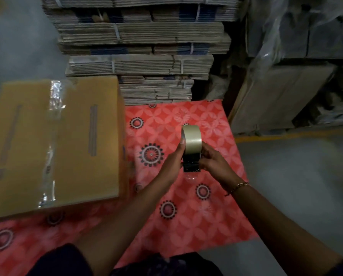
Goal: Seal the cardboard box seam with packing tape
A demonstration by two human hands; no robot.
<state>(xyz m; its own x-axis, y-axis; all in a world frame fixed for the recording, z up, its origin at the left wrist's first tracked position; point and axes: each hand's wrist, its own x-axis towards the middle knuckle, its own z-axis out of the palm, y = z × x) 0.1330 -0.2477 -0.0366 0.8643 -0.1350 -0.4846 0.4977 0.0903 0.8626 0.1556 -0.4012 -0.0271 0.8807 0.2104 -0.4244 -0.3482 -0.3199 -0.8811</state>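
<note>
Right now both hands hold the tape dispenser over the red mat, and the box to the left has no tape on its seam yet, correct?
Not quite. In the head view the box already has clear tape along its seam. Both hands, left hand and right hand, do hold the tape dispenser over the red mat.

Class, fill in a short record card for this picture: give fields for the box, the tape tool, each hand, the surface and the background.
box: brown cardboard box, closed, clear shiny tape strip along its top seam
tape tool: pale roll of packing tape on a black dispenser, held apart from the box
left hand: grips the dispenser's left side
right hand: grips its right side, gold bracelet on wrist
surface: red flower-patterned mat
background: bundled stacks of flattened cardboard
</note>
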